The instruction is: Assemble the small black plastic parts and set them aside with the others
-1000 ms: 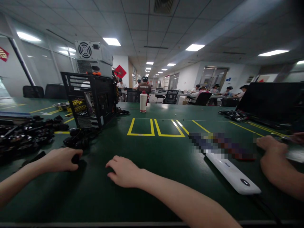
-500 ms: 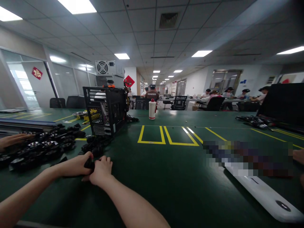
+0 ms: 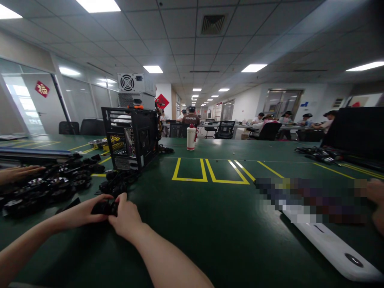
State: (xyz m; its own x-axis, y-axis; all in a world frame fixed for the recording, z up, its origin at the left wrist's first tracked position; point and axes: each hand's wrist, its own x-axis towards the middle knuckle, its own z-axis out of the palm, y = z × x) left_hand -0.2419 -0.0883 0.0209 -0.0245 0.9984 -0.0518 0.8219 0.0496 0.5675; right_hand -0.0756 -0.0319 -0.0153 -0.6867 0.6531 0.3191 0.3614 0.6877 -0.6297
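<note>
My left hand [image 3: 85, 211] and my right hand [image 3: 127, 216] are close together, low over the green table. Between them they grip a small black part [image 3: 104, 207], thumbs and fingers closed around its two ends. Its exact kind I cannot make out. Just beyond my fingers lies a bundle of black cables [image 3: 115, 183]. A pile of black fan-like parts [image 3: 51, 186] spreads out to the left, and a flat black piece [image 3: 69, 205] lies beside my left wrist.
A black computer case [image 3: 130, 138] stands ahead, with metal power supplies [image 3: 135, 84] above it. Farther back is a white bottle [image 3: 191, 138]. A long white panel [image 3: 333, 244] lies right. Other people's hands show at the left edge [image 3: 21, 175] and right edge [image 3: 376, 194].
My hands have turned the black part, so more of it shows between them. My right fingers have shifted left and up. The view has swung slightly.
</note>
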